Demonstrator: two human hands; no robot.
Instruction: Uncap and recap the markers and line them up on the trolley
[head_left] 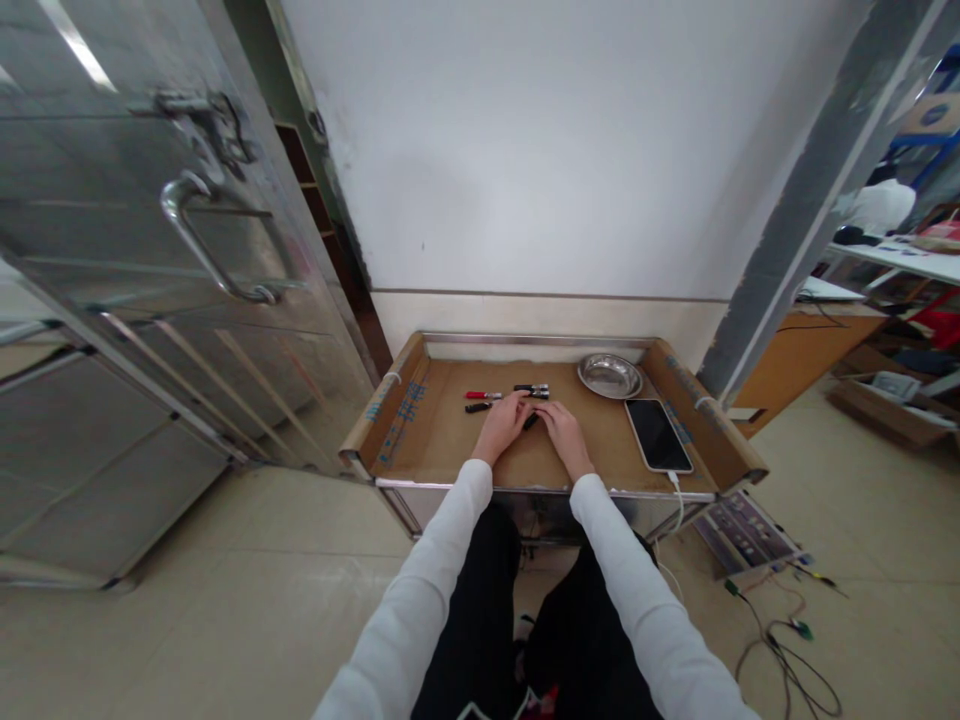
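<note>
My left hand (504, 424) and my right hand (562, 432) are close together over the cardboard-lined tray (442, 450), fingers bent inward. A small black piece (531, 420) shows between them, at the fingertips of my right hand. The left fingers are curled, and what they hold, if anything, is hidden. Just beyond the hands lie a slim red-and-silver piece (482, 395), a black-and-silver piece (478, 407) and further black-and-silver pieces (531, 388). They are too small to name for certain.
At the right of the tray are a round metal dish (610, 376) and a phone (658, 435) with a white cable (677, 490). Rolled cardboard edges (382, 410) rise at both sides. A white wall stands behind, a metal door (150, 220) at left; cables (787, 650) lie on the floor.
</note>
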